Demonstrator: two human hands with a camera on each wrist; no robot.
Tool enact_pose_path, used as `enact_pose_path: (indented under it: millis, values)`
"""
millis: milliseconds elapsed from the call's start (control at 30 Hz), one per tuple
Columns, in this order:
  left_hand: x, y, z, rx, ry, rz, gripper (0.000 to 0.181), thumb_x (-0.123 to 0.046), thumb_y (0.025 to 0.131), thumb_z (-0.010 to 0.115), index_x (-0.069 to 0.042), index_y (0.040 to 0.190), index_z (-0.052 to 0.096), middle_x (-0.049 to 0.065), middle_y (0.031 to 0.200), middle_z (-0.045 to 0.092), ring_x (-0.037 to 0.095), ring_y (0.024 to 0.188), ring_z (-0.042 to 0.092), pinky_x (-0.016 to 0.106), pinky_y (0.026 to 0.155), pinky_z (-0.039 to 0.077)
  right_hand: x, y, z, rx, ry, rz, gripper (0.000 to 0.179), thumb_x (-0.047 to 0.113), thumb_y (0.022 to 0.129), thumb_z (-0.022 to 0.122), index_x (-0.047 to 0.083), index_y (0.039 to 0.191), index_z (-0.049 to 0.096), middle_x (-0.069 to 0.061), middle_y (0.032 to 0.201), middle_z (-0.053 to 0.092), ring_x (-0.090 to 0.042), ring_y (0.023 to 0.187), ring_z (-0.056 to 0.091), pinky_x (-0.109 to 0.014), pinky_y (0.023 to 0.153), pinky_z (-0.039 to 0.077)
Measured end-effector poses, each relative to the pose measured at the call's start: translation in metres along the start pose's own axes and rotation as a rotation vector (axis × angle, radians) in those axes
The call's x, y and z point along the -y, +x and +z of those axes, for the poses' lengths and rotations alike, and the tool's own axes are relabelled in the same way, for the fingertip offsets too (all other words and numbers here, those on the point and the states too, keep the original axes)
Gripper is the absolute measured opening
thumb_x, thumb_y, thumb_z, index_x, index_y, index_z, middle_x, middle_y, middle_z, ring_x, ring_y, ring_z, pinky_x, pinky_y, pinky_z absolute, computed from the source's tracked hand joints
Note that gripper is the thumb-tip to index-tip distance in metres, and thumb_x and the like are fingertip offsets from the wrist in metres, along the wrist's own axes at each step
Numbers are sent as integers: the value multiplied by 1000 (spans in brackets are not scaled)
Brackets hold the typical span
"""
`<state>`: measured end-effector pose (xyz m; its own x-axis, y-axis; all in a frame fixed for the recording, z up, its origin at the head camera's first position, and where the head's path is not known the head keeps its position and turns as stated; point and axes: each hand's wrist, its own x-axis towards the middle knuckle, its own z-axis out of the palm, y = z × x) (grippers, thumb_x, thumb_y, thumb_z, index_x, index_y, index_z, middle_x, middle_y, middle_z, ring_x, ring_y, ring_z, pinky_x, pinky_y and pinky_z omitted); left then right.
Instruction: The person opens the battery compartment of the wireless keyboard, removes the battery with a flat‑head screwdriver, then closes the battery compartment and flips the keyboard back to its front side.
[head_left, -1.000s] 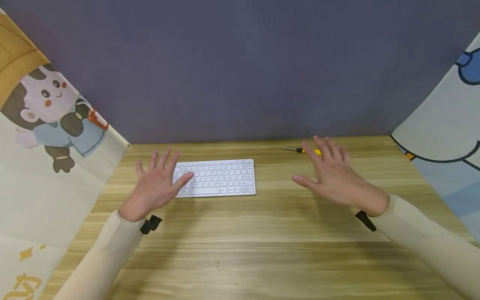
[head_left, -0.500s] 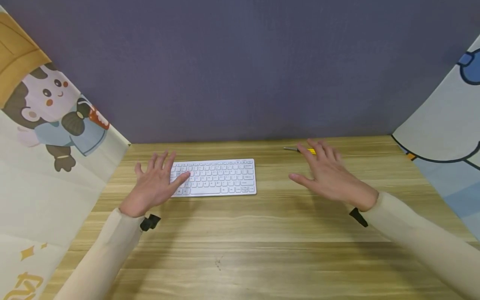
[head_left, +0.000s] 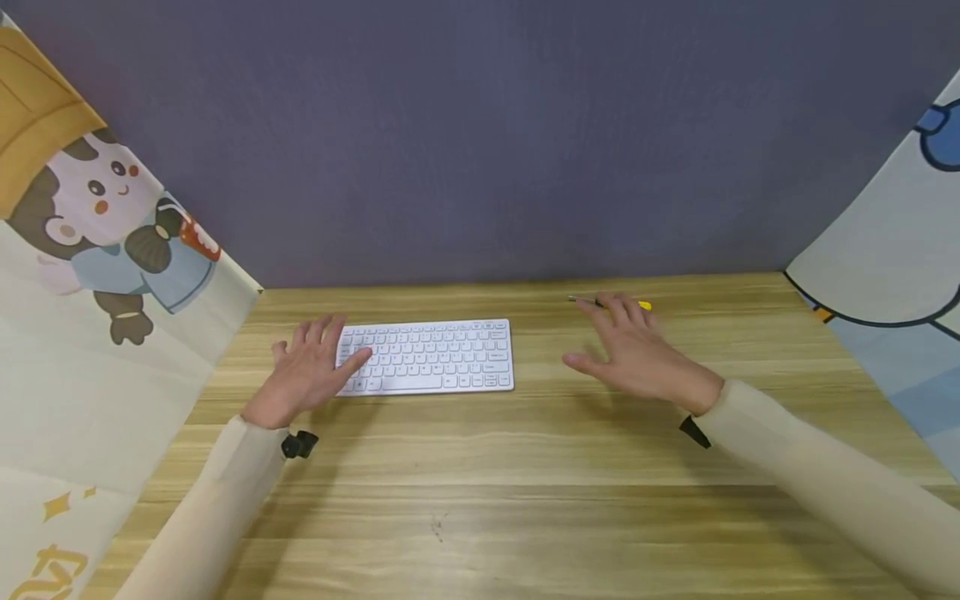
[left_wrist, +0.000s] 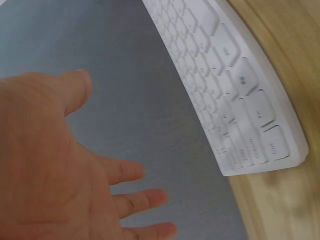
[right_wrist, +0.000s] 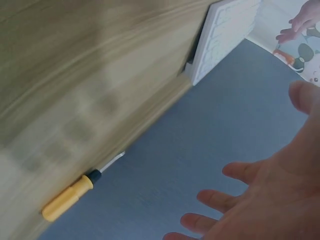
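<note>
Both arms reach forward in pale long sleeves, each with a small black strap end at the wrist. Left hand (head_left: 303, 372): palm down, fingers straight and slightly spread, thumb angled inward, holding nothing. Right hand (head_left: 637, 354): palm down, fingers extended and close together, thumb out to the side, holding nothing. The hands are well apart.
</note>
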<state>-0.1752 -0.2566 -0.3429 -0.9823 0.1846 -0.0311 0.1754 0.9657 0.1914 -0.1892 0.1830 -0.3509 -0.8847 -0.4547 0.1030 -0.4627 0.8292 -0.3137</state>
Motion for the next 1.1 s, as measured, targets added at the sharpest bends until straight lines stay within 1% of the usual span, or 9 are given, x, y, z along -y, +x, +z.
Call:
enact_pose_path:
  millis: [133, 267, 400, 567, 767, 933, 1100]
  values:
    - [5, 3, 5, 26, -14, -9, 84, -62, 95, 29, 0, 149, 12, 31, 147, 17, 53, 131, 13, 76, 89, 11, 1, 4, 9, 19, 7, -4, 86, 66, 87, 47, 11, 149, 24, -18, 149, 19, -44, 136, 7, -63, 102, 9]
    - [10, 6, 12, 40, -20, -22, 86, -63, 95, 28, 1, 149, 11, 32, 147, 17, 54, 130, 14, 76, 89, 13, 4, 9, 17, 45, 11, -14, 89, 67, 87, 47, 9, 150, 22, -19, 150, 18, -44, 136, 8, -64, 102, 8]
    - [14, 8, 17, 55, -33, -30, 87, -63, 95, 28, 1, 149, 10, 34, 146, 19, 56, 129, 15, 76, 90, 12, 9, 14, 23, 63, 7, -24, 90, 66, 87, 48, 9, 150, 20, -21, 149, 18, -43, 135, 10, -65, 101, 10]
    - [17, 10, 21, 70, -50, -38, 88, -63, 95, 28, 4, 149, 8, 36, 145, 19, 56, 129, 13, 75, 93, 12, 14, 22, 33, 82, 1, -32, 92, 67, 84, 52, 9, 149, 23, -20, 149, 19, -42, 136, 11, -66, 100, 13]
    - [20, 12, 24, 81, -64, -46, 85, -57, 97, 31, 9, 146, 14, 39, 142, 21, 56, 128, 16, 72, 95, 15, 19, 33, 48, 132, 0, -44, 93, 66, 82, 56, 11, 149, 22, -21, 149, 19, -42, 136, 12, -65, 101, 13]
    - [23, 14, 27, 86, -71, -45, 88, -60, 96, 30, 13, 144, 17, 40, 138, 26, 55, 126, 22, 69, 96, 21, 25, 41, 57, 163, 6, -62, 97, 64, 81, 60, 8, 150, 21, -22, 150, 17, -43, 137, 9, -62, 104, 12]
    - [27, 14, 29, 94, -83, -53, 90, -61, 95, 30, 19, 138, 26, 41, 132, 32, 54, 121, 27, 66, 96, 25, 34, 49, 64, 186, 21, -89, 102, 63, 77, 65, 7, 150, 20, -22, 151, 17, -42, 137, 11, -61, 105, 13]
